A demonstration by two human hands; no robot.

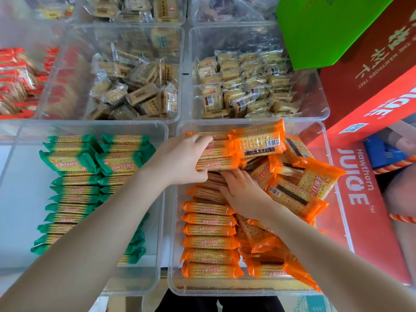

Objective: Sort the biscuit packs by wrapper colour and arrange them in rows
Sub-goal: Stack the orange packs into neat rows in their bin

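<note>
- The two forearms come in from the bottom edge, nearest to the camera, and reach into the clear bin on the right (173, 289).
- The left hand (180, 159) grips a bundle of orange packs (217, 157) on edge at the far end of the bin, fingers curled over the top.
- The right hand (244, 192) lies just below it, fingers bent on the packs of the orange row (209, 242) along the left wall; whether it grasps one, I cannot tell.
- Loose orange packs (292, 194) lie in a heap on the right side.
- Green packs (72, 190) stand in rows in the left bin (157, 255).
- Red juice cartons (358, 194) are beside the right bin.
</note>
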